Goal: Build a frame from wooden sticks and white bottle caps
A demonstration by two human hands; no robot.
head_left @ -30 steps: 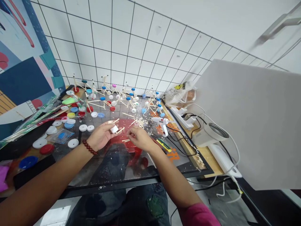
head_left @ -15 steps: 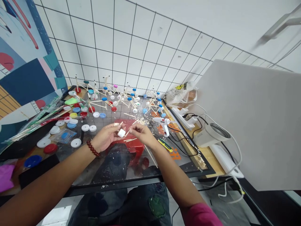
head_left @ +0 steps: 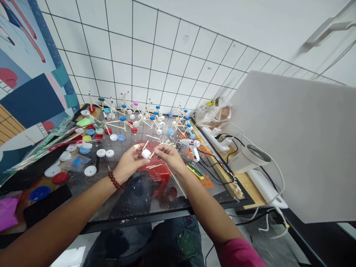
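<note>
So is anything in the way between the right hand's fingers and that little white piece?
Only the short pale stick that the right hand pinches; whether it touches the white piece is too small to tell. Nothing else visible stands between them.

Bright, cool, stretched wide toward the edges.
Streaked with reflections on the glossy tabletop (head_left: 130, 200); glaring on the floor (head_left: 68, 257), lower left; greyed over the large white panel (head_left: 289, 148).
</note>
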